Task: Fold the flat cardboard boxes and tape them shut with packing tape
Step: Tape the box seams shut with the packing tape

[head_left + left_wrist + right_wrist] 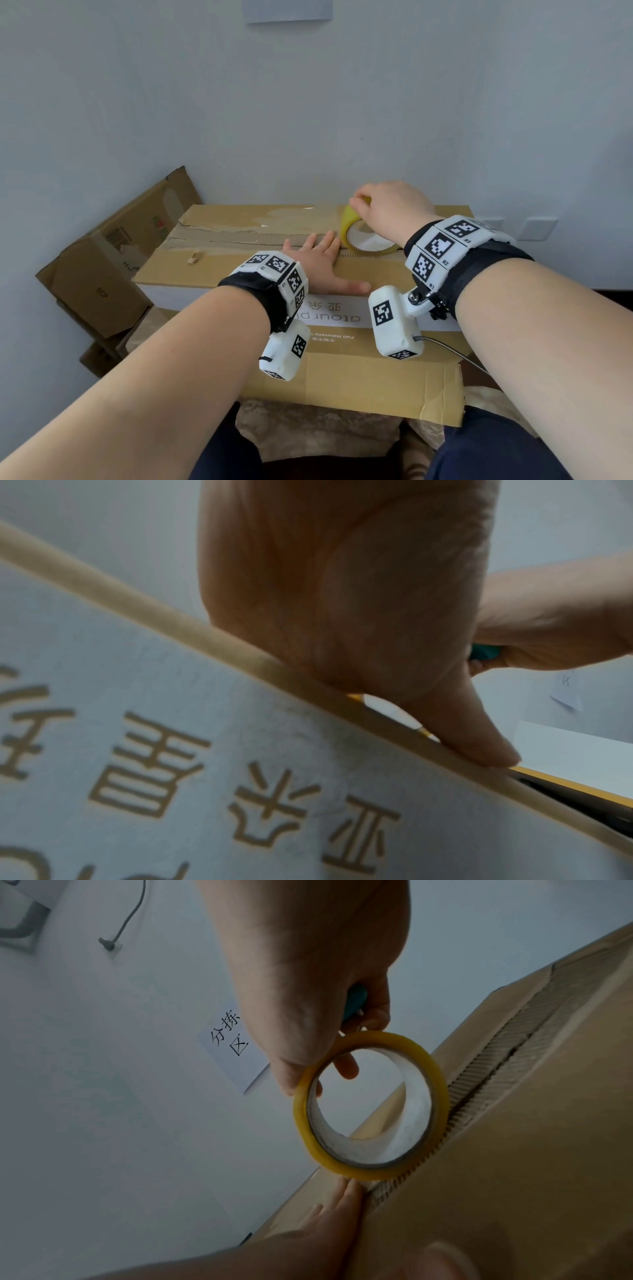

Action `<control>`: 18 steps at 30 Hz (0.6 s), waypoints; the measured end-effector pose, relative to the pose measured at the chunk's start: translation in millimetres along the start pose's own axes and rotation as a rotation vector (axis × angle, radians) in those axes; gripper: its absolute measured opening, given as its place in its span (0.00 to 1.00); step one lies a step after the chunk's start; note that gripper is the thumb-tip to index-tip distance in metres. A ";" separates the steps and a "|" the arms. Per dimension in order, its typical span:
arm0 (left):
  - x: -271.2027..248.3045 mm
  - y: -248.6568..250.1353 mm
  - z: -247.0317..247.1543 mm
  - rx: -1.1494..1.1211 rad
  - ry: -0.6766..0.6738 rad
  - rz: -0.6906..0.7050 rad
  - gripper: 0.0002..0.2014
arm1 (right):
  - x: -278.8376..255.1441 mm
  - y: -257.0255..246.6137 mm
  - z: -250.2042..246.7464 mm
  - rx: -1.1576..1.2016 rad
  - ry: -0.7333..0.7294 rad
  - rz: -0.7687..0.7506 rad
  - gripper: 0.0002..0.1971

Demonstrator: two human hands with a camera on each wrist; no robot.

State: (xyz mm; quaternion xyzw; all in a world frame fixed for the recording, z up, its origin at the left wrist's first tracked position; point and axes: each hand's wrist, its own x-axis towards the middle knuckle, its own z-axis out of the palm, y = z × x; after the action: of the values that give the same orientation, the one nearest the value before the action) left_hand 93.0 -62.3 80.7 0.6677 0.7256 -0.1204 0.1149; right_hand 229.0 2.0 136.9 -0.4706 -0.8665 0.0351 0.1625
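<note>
A large brown cardboard box lies in front of me with its top flaps folded down; a torn, ribbed seam runs along the top. My left hand lies flat on the top, fingers straight and reaching the seam, thumb spread toward me. My right hand grips a yellow tape roll from above, and the roll stands on edge on the seam just right of the left fingertips. In the right wrist view the roll touches the box beside my left fingers. A small teal object is tucked in the right palm.
Flattened cardboard boxes lean against the wall to the left. The box's near side carries a white printed label. A pale wall stands close behind with a paper sign and sockets. My legs are under the box's front edge.
</note>
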 end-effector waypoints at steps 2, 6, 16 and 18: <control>-1.1 2.8 -4.0 0.029 -0.011 -0.002 0.60 | -2.6 6.3 -1.4 0.068 0.003 0.011 0.20; 0.6 5.1 -13.7 0.068 0.015 0.001 0.60 | -9.9 21.2 -7.3 0.299 0.009 0.120 0.29; 11.1 14.3 -27.7 0.019 0.088 0.107 0.61 | -21.3 43.5 -6.7 0.663 -0.107 0.257 0.37; 13.4 14.3 -28.2 0.012 0.086 0.119 0.61 | -21.5 47.4 -3.4 0.679 -0.149 0.238 0.42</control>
State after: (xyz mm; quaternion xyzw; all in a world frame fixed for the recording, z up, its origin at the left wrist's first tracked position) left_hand 106.0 -39.2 102.6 0.7150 0.6880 -0.0886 0.0865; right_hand 279.1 10.2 124.7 -0.4833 -0.7543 0.3735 0.2408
